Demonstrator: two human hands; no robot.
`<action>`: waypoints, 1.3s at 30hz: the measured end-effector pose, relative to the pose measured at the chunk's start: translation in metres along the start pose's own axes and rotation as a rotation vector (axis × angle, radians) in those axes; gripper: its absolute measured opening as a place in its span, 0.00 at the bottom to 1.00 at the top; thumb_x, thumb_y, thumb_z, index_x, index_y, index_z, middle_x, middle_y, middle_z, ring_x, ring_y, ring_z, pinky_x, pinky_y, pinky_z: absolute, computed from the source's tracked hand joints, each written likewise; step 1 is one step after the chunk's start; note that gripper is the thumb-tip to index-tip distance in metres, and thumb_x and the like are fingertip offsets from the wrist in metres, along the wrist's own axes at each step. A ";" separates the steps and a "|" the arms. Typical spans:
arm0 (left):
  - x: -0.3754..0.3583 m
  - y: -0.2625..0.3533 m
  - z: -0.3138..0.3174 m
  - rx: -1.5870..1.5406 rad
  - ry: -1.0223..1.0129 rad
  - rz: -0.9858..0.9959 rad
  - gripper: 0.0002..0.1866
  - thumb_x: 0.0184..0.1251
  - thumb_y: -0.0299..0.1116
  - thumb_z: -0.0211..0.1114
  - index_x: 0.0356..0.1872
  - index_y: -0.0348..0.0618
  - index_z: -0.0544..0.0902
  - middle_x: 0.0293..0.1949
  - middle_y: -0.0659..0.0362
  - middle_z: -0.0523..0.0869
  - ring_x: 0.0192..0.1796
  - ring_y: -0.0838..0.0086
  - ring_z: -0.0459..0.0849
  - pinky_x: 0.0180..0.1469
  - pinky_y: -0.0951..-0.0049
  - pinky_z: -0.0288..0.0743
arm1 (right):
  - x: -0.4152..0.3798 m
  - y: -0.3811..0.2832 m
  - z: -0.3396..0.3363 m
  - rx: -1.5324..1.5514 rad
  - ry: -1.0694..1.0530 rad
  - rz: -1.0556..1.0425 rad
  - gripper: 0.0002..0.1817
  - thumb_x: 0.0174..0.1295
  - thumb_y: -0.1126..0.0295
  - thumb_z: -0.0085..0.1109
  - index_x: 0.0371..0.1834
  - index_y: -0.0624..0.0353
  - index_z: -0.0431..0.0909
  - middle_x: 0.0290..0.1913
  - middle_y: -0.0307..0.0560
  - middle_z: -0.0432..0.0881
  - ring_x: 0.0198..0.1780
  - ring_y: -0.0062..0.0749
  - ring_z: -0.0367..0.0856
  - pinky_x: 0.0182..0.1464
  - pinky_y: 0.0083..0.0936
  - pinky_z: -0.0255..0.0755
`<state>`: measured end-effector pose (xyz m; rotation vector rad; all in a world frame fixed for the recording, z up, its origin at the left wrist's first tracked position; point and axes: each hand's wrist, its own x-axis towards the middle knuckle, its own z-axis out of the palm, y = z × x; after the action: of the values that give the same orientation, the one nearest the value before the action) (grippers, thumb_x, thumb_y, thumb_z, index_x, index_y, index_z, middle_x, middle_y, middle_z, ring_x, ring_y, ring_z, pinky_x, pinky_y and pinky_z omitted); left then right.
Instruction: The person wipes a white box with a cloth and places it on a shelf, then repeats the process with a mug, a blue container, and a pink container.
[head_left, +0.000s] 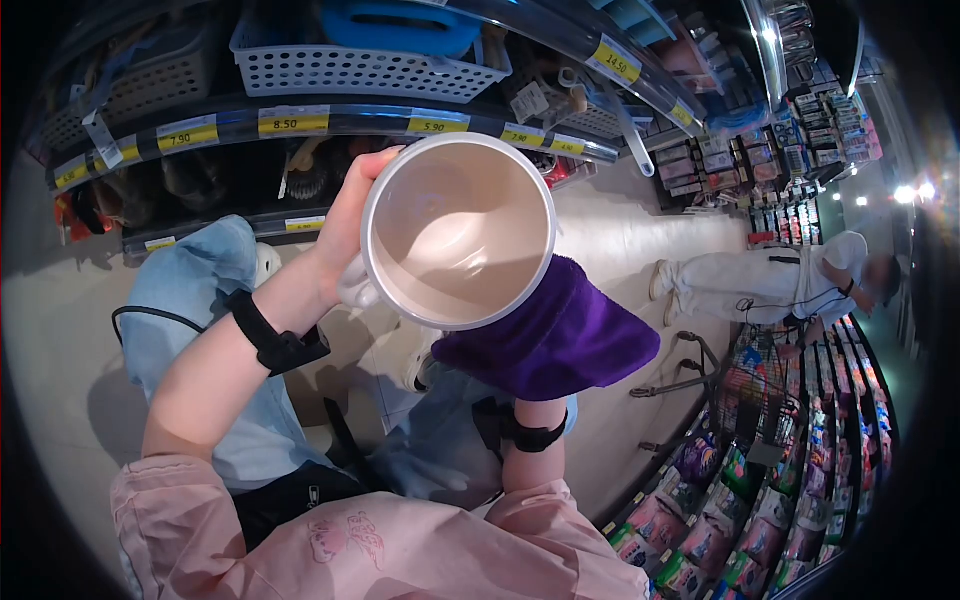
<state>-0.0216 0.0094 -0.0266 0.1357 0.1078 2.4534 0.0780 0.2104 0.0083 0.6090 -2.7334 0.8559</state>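
A large white mug (457,230) is held up close to the camera, its empty inside facing me. My left hand (345,235) grips it by the handle side on the left. A purple cloth (555,335) is pressed against the mug's lower right outside. My right hand is hidden under that cloth; only its wrist with a black band (535,437) shows. Both sleeves are pink, pushed up the forearms.
Shop shelves with yellow price tags (292,122) and a white basket (360,68) stand ahead. Packaged goods (760,510) fill shelves at lower right. Another person in white (770,285) crouches in the aisle to the right. My knees in blue jeans (195,290) are below.
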 end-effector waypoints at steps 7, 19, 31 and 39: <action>-0.003 -0.003 0.015 0.023 0.106 0.027 0.24 0.64 0.50 0.42 0.48 0.42 0.73 0.43 0.56 0.79 0.42 0.72 0.80 0.45 0.71 0.76 | 0.008 0.005 0.001 -0.135 0.032 -0.119 0.28 0.63 0.60 0.47 0.64 0.57 0.54 0.65 0.46 0.58 0.65 0.35 0.57 0.66 0.30 0.49; -0.003 -0.020 -0.001 1.423 -0.143 0.318 0.38 0.50 0.48 0.64 0.60 0.43 0.59 0.55 0.53 0.65 0.57 0.66 0.66 0.57 0.69 0.61 | -0.028 0.033 0.016 0.391 -0.083 0.394 0.27 0.56 0.60 0.56 0.55 0.62 0.63 0.47 0.49 0.75 0.47 0.34 0.75 0.49 0.25 0.67; -0.013 -0.013 0.000 1.696 0.254 -0.643 0.41 0.53 0.67 0.44 0.57 0.42 0.66 0.38 0.47 0.80 0.35 0.63 0.81 0.39 0.70 0.73 | 0.010 -0.019 0.049 0.609 -0.550 0.193 0.21 0.47 0.66 0.65 0.46 0.56 0.72 0.40 0.41 0.76 0.41 0.31 0.74 0.43 0.25 0.68; -0.031 0.003 0.021 1.806 0.106 -0.992 0.44 0.54 0.66 0.43 0.55 0.30 0.65 0.31 0.44 0.81 0.23 0.61 0.81 0.32 0.67 0.76 | -0.010 -0.035 0.095 0.018 -0.276 -0.279 0.17 0.48 0.53 0.62 0.30 0.55 0.73 0.28 0.43 0.72 0.33 0.35 0.70 0.39 0.30 0.63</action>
<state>0.0032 -0.0113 -0.0072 0.5268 1.8318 0.7576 0.0954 0.1323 -0.0542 1.1582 -2.7804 0.7779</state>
